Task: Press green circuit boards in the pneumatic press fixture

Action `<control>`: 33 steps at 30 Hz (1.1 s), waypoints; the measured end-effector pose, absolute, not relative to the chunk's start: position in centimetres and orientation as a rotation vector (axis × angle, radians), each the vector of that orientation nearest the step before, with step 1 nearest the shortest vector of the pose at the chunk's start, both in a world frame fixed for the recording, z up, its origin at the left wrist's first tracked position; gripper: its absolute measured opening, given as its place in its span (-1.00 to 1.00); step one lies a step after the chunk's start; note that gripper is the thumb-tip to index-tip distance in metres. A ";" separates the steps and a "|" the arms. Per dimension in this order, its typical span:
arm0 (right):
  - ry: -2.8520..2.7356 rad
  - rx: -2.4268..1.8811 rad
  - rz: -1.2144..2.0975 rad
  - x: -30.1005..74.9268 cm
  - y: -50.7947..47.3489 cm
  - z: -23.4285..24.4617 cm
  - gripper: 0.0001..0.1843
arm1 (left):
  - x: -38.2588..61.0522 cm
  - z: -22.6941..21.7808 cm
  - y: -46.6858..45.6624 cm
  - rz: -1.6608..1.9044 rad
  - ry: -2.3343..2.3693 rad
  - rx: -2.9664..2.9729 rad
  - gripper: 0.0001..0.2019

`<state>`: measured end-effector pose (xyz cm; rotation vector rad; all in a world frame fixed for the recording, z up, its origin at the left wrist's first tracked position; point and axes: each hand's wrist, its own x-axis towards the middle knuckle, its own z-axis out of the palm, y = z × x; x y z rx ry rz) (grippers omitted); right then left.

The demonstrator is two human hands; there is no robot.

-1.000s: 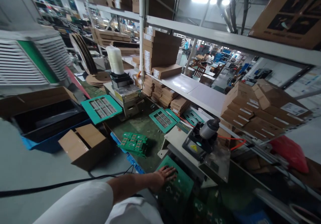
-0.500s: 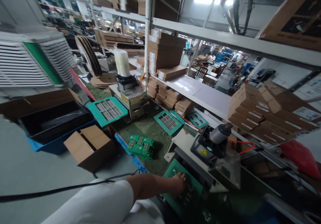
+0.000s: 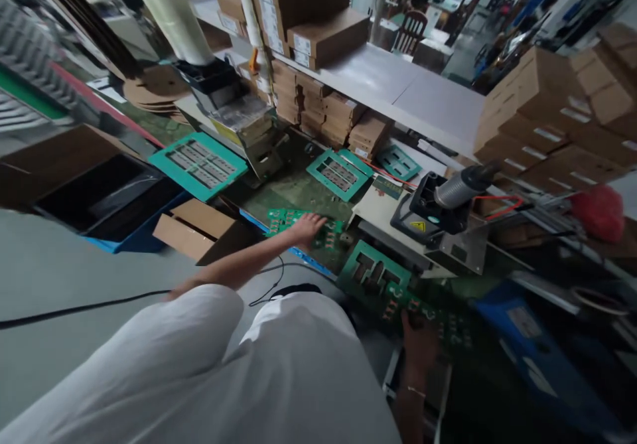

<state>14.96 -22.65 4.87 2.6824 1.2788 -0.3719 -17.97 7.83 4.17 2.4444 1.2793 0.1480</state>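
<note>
My left hand [image 3: 307, 227] reaches over the green circuit boards [image 3: 281, 218] near the bench's front edge. Its fingers are stretched out over the boards. Low on the right, in shadow, my right hand [image 3: 421, 338] has its fingers at the edge of another green circuit board [image 3: 393, 303] and appears to grip it. That board overlaps the near right corner of a green fixture plate [image 3: 352, 266] with dark cutouts. Behind the plate stands a bench machine [image 3: 423, 215] with a grey cylinder on top.
Green fixture frames [image 3: 318, 165] lie further back, and another frame [image 3: 164, 158] is at left. An open cardboard box [image 3: 186, 235] and a blue bin [image 3: 119, 241] stand left of the bench. A blue box [image 3: 527, 331] is at right. A black cable [image 3: 99, 306] crosses in front.
My view has tipped downward. My left hand has left the fixture plate and moved to the circuit boards at left. My right hand has come into view with a circuit board by the plate.
</note>
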 end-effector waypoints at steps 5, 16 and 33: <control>1.210 2.886 -0.394 10.2 -15.9 5.4 -0.46 | -25.7 3.5 11.8 0.047 1.437 2.397 -0.46; 1.203 2.738 -0.432 7.9 -9.5 3.4 -0.49 | -21.0 -1.3 10.8 -0.068 1.004 2.557 -0.13; 1.944 2.372 -0.327 18.6 -16.9 -2.6 0.01 | -7.5 -5.9 4.3 -0.169 0.405 2.697 -0.06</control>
